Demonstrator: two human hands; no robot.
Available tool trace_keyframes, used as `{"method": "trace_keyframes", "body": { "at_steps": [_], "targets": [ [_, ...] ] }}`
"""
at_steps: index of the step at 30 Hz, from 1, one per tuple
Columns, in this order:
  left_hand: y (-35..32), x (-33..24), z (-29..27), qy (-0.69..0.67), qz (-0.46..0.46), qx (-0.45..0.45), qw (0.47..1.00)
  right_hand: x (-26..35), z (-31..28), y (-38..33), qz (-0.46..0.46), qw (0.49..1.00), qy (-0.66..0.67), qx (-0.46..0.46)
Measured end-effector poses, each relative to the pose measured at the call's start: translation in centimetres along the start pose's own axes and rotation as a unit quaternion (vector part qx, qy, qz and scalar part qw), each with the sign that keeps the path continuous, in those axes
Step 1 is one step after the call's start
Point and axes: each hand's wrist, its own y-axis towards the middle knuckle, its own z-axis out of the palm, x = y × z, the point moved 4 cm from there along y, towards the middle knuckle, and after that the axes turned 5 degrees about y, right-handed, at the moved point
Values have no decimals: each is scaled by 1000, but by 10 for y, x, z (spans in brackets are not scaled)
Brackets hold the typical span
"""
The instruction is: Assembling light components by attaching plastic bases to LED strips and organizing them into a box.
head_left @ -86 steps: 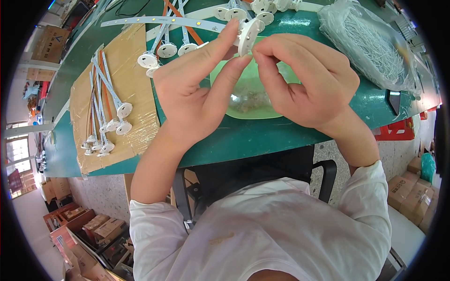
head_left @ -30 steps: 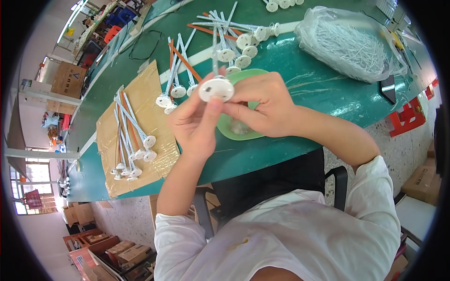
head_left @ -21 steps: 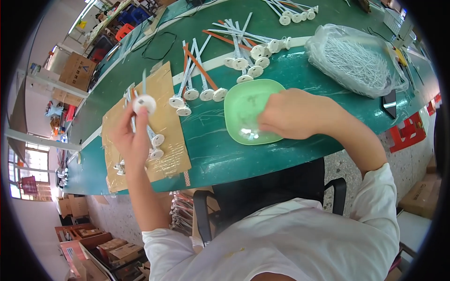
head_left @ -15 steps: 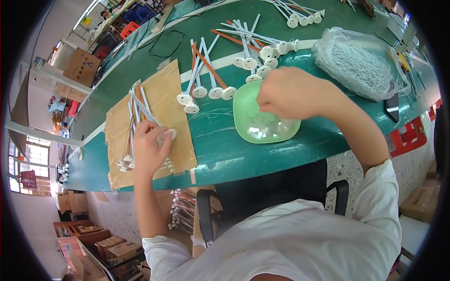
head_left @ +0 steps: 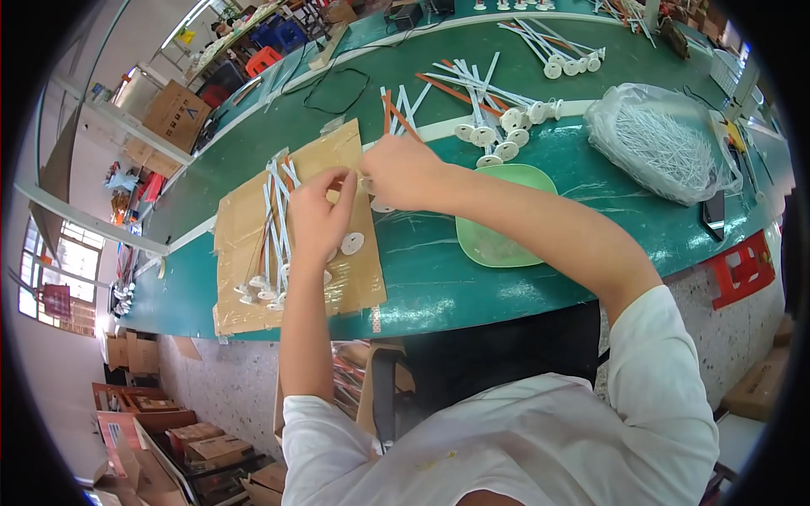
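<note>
My left hand [head_left: 321,211] is raised over a sheet of brown cardboard [head_left: 245,219], its thumb and fingers bent together. Whatever they pinch is too small or hidden to name. Just right of it, my right hand [head_left: 403,173] is closed in a fist; its contents do not show. White strips and orange strips with round white disc ends [head_left: 268,294] lie on the cardboard beneath my left hand. A white disc [head_left: 352,244] shows below the fingers; I cannot tell if it is held. My right forearm crosses a green bowl [head_left: 498,244] holding something clear.
Further bundles of disc-ended strips [head_left: 498,135] lie beyond the bowl, and another group [head_left: 574,63] farther back. At the right sits a clear plastic bag of thin white sticks [head_left: 662,148], with a dark phone-like object [head_left: 714,215] beside it. A black chair [head_left: 498,354] stands at the table edge.
My right hand has left the green bowl and moved left, close to my left hand. My left hand has risen slightly. The whole view has shifted a little.
</note>
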Motion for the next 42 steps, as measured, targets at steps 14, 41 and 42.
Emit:
{"method": "trace_keyframes", "body": {
  "at_steps": [14, 41, 42],
  "targets": [
    [4, -69, 24, -312, 18, 150, 938, -63, -145, -135, -43, 775, 617, -129],
    [-19, -87, 98, -729, -41, 181, 659, -38, -67, -153, -344, 867, 2, -360],
    [-21, -88, 99, -733, -38, 174, 656, -37, -67, -152, -342, 869, 3, -358]
  ]
}}
